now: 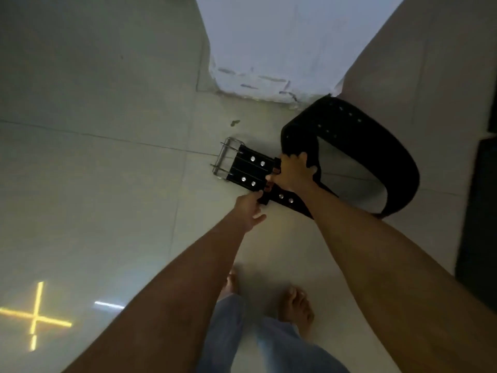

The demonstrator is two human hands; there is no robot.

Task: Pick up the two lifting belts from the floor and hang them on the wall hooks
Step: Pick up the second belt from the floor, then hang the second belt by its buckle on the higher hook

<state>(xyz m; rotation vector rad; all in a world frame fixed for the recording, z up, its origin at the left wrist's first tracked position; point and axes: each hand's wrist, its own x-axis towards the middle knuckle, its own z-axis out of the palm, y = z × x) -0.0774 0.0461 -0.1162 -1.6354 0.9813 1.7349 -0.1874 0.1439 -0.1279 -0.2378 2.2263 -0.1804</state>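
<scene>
**Me:** My right hand [293,172] is clamped over the black lifting belt [357,146], fingers curled across the top edge of the strap and thumb down on the near side, just where the strap leaves the riveted end piece. It's a full grip, closed round the leather.

**You:** And the other one?

**Me:** My left hand [248,208] is only partly closed. The fingertips pinch the near edge of the same belt, at the small strap keeper just below my right hand. The thumb sticks out loose toward the right and touches nothing.

**You:** Where's the belt lying?

**Me:** On the pale tiled floor [94,170], close to the foot of a white wall corner [269,49]. The steel buckle [228,157] points left, away from my hands, with two prongs and a roller bar; whether it rests on the tile or hangs just above it, I can't tell. Behind my right hand the strap curves up into a wide standing loop toward the right, with rows of holes along its far side.

**You:** A second belt?

**Me:** I make out only this one. There's a dark mat [478,211] at the right edge, and my bare feet [295,305] below, apart from the belt.
</scene>
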